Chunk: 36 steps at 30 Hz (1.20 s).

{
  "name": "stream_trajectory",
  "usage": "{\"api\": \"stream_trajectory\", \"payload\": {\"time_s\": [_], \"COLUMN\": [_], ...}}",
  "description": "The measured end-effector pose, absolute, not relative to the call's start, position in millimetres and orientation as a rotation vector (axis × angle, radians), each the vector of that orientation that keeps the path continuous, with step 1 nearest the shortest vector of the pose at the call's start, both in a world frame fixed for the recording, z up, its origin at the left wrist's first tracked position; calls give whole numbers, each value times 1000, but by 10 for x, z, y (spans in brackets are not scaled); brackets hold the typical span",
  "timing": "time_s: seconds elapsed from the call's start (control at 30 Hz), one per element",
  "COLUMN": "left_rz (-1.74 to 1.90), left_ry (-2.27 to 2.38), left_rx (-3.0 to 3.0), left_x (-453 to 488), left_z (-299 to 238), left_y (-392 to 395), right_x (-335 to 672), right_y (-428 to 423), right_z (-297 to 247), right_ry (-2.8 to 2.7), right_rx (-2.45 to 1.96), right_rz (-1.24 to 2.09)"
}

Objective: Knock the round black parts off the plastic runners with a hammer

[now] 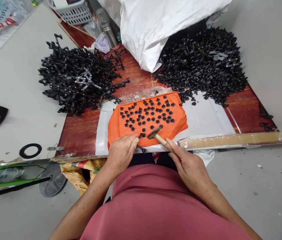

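Observation:
An orange cloth (176, 125) lies in front of me, dotted with several small round black plastic parts (151, 113). My left hand (121, 153) is closed in a pinch on a thin black plastic strip (140, 141) at the cloth's near edge. My right hand (188, 165) grips the wooden handle of a small hammer (157, 135). The hammer's green-tinted head rests on the cloth just right of the strip's tip.
A heap of black plastic strips (76, 80) lies at the left, a larger heap of black parts (203, 63) at the right. A white sack (153, 30) stands between them behind. A taped board (231, 140) runs along the right. A basket (73, 11) is far back.

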<state>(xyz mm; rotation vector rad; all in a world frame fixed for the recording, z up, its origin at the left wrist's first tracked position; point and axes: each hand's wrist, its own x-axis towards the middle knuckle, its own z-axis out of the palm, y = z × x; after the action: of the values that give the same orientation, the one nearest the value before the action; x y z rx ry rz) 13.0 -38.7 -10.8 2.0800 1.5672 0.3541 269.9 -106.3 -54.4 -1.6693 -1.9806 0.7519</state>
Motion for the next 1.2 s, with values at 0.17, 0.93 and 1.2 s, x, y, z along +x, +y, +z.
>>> {"api": "stream_trajectory", "payload": {"time_s": [0.17, 0.93, 1.2], "left_rz": [309, 39, 19], "left_ry": [1594, 1554, 1501], "left_rx": [2121, 2403, 2365], "left_x": [139, 125, 112], "left_z": [-104, 37, 16], "left_y": [-379, -215, -160], "right_x": [2695, 2807, 2673], "right_y": [-1067, -984, -914], "right_z": [-528, -264, -32], "right_ry": [-1983, -2070, -2149], "right_rx": [-1680, -1701, -1539], "right_rz": [773, 617, 436]}}
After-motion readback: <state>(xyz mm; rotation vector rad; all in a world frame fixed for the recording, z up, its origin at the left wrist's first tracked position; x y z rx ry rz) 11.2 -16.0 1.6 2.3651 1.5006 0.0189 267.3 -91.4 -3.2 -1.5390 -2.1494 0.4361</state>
